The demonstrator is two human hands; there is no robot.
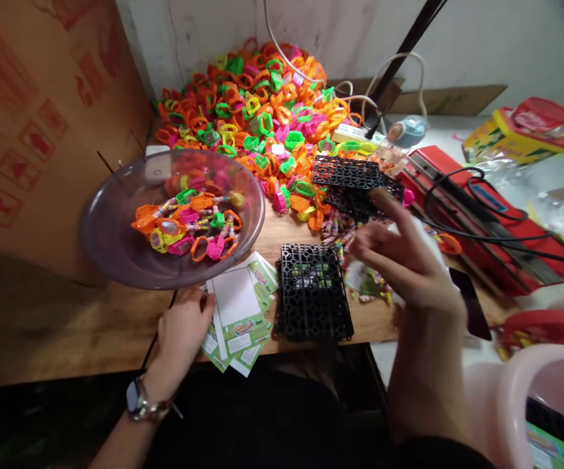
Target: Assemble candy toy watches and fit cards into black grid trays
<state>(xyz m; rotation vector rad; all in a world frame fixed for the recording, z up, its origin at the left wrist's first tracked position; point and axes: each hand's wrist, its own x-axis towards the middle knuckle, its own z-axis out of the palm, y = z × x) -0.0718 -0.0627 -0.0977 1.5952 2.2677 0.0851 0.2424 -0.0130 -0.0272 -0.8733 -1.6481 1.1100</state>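
My left hand lies on the table at the left edge of fanned green-and-white printed cards. Its fingers reach toward the rim of a purple translucent bowl and are mostly hidden, so their grip is unclear. My right hand is raised over the table, blurred, its fingers apart and nothing visible in them. To its left, a stack of black perforated plastic trays has a green card showing through. More black trays lie beyond it. Small wrapped candies are scattered near the right hand.
A large heap of colourful toy watches rises against the wall; several more fill the bowl. A cardboard box stands at left. At right are a red sealing machine with black cable, a dark phone and a pink bucket.
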